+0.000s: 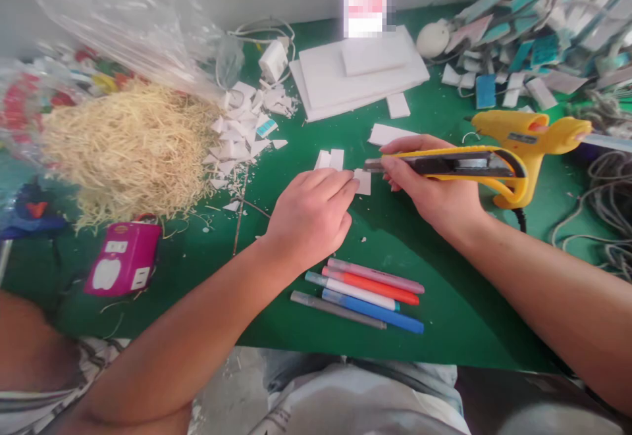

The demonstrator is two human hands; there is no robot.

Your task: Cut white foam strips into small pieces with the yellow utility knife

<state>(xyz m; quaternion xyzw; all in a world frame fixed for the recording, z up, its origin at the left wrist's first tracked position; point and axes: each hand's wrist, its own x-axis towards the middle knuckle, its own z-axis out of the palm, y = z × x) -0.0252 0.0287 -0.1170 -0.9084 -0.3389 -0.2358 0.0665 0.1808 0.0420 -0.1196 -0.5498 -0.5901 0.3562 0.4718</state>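
My right hand (434, 191) grips a yellow and black utility knife (444, 164), its tip pointing left. Below that tip lies a small white foam-board piece (364, 183), held at its left side under the fingertips of my left hand (313, 214). The left fingers are bent and pressed together, partly hiding what is beneath them. Just past the knuckles, other small white pieces (337, 158) stick out. A longer white strip (392, 134) rests behind my right fingers.
White sheets (365, 79) are stacked at the back. A yellow glue gun (523, 152) stands right, near tangled cables (607, 204) and scraps (538, 53). Leftward are straw-like shreds (133, 152), white offcuts (239, 132) and a magenta box (123, 257). Several markers (370, 290) lie in front.
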